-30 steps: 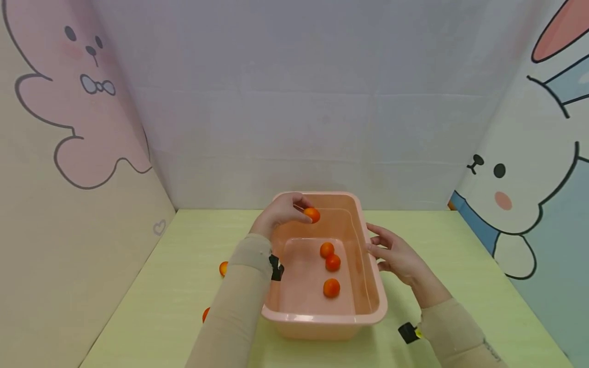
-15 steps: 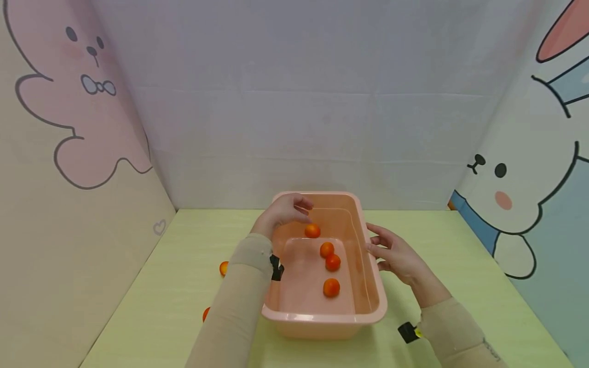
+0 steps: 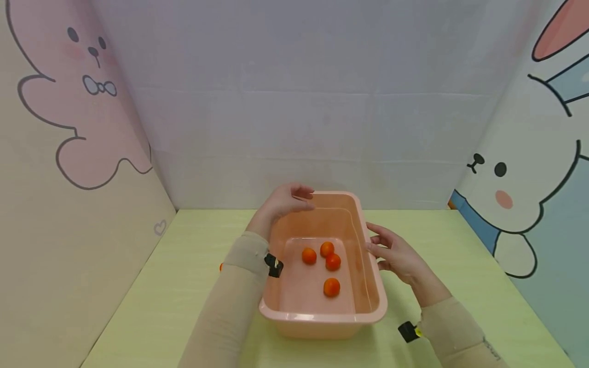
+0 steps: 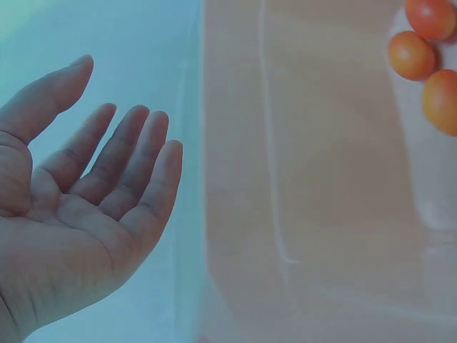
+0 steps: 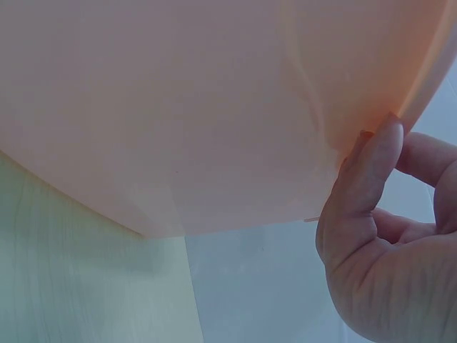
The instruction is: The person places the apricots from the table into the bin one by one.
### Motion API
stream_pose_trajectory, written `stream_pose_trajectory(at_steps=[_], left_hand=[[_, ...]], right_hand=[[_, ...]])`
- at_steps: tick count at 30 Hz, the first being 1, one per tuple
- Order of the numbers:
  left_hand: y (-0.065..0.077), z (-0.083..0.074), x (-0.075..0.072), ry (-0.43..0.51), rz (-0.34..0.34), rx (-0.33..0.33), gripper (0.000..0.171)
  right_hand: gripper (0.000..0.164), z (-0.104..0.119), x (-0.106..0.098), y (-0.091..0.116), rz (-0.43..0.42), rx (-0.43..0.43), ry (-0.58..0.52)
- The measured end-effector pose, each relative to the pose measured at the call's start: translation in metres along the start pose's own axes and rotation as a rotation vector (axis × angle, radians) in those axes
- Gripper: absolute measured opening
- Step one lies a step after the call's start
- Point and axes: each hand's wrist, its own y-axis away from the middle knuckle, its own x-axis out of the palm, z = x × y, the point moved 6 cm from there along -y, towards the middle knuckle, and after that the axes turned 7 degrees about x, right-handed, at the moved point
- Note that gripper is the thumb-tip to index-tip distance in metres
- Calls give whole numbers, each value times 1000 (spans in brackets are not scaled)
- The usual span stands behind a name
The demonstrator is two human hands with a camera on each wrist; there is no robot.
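Note:
A pink plastic basin (image 3: 324,318) stands on the table with several small orange-red tomatoes (image 3: 332,287) on its bottom. Over its far left corner is my left hand (image 3: 287,200), fingers spread and loosely bent, holding nothing. In the left wrist view that hand (image 4: 100,193) shows its bare palm beside the basin wall (image 4: 335,179), with tomatoes (image 4: 412,56) farther right. My right hand (image 3: 391,253) holds the basin's right rim from outside; in the right wrist view its thumb and fingers (image 5: 389,143) are bent against the rim.
Left of the basin, one more tomato (image 3: 221,267) peeks out from behind my left sleeve (image 3: 225,306). The pale yellow-green table (image 3: 152,306) meets a plain back wall (image 3: 299,102) and side walls with cartoon animals.
My left hand let go of a tomato, which dropped into the basin and rolled nearer the others. The hand then rose slightly, up and left. My right hand stayed at the rim.

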Motion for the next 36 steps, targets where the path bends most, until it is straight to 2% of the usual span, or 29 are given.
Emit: stream_pose_trajectory(at_steps=[4, 10, 18, 23, 26, 36], left_hand=[[5, -20, -5, 16, -1, 51, 44], [20, -50, -14, 67, 3, 134, 44], [42, -71, -22, 78, 11, 224, 45], [52, -73, -30, 93, 14, 254, 46], [58, -69, -36, 117, 12, 248, 47], [74, -48, -56, 130, -32, 234, 47]], right_hand=[[70, 0, 1, 0, -7, 4, 2], [71, 0, 0, 0, -22, 16, 5], [70, -1, 0, 1, -31, 25, 4], [69, -1, 1, 1, -23, 16, -12], [68, -1, 2, 1, -25, 14, -18], [68, -4, 2, -1, -23, 8, -18]])
